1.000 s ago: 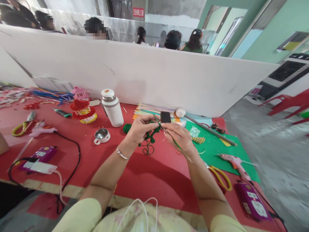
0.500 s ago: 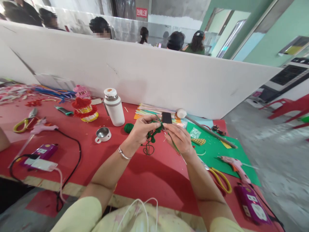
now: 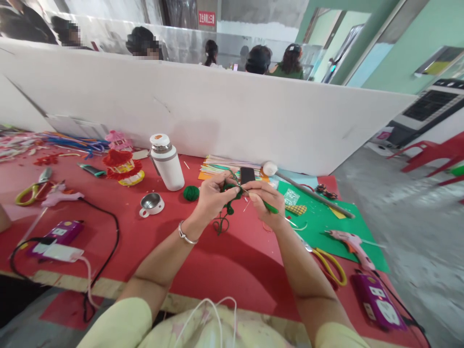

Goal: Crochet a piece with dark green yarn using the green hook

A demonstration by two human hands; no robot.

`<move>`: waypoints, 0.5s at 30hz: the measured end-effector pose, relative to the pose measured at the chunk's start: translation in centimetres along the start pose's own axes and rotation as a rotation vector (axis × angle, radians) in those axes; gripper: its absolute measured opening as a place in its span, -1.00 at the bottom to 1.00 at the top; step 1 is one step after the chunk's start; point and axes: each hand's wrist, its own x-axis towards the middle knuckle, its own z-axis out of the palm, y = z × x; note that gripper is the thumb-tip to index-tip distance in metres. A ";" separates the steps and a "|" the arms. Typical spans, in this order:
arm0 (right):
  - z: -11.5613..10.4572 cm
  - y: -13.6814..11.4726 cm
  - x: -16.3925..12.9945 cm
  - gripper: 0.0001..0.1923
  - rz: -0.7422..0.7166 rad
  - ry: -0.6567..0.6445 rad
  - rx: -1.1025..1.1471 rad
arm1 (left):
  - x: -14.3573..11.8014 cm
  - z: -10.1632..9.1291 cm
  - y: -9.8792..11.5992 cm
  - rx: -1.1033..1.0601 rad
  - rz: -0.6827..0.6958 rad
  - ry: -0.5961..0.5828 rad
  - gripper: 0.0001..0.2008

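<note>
Above the red table (image 3: 217, 270), my left hand (image 3: 213, 193) pinches a small dark green crochet piece (image 3: 229, 207), with strands of yarn looping down below it. My right hand (image 3: 268, 205) is closed around a crochet hook (image 3: 270, 208) with a green handle. The hook's thin metal tip reaches to the green piece at my left fingertips. My fingers partly hide where hook and yarn meet. A ball of green yarn (image 3: 191, 193) rests on the table just left of my left hand.
Left of the yarn stand a white thermos (image 3: 168, 166) and a metal cup (image 3: 152, 204). On the right lie yellow-handled scissors (image 3: 331, 266), a pink glue gun (image 3: 353, 245) and a purple power box (image 3: 377, 299). A white partition (image 3: 217, 116) closes off the back.
My right hand has turned slightly, and the hook's green handle, which pointed down along the wrist, now shows more at the palm. The view has shifted a little.
</note>
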 end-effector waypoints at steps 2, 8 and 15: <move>0.5 0.0 -0.3 -0.80 0.034 0.009 -0.054 | -0.2 0.3 -0.3 0.114 0.082 0.051 -0.79; 3.1 -0.3 -1.8 -0.61 -0.128 0.117 -0.453 | -0.4 1.3 -0.1 -0.089 -0.055 0.207 -0.68; 2.2 1.0 -2.5 -0.48 -0.259 0.074 -0.401 | -0.1 0.4 1.2 -0.417 -0.416 -0.040 -0.49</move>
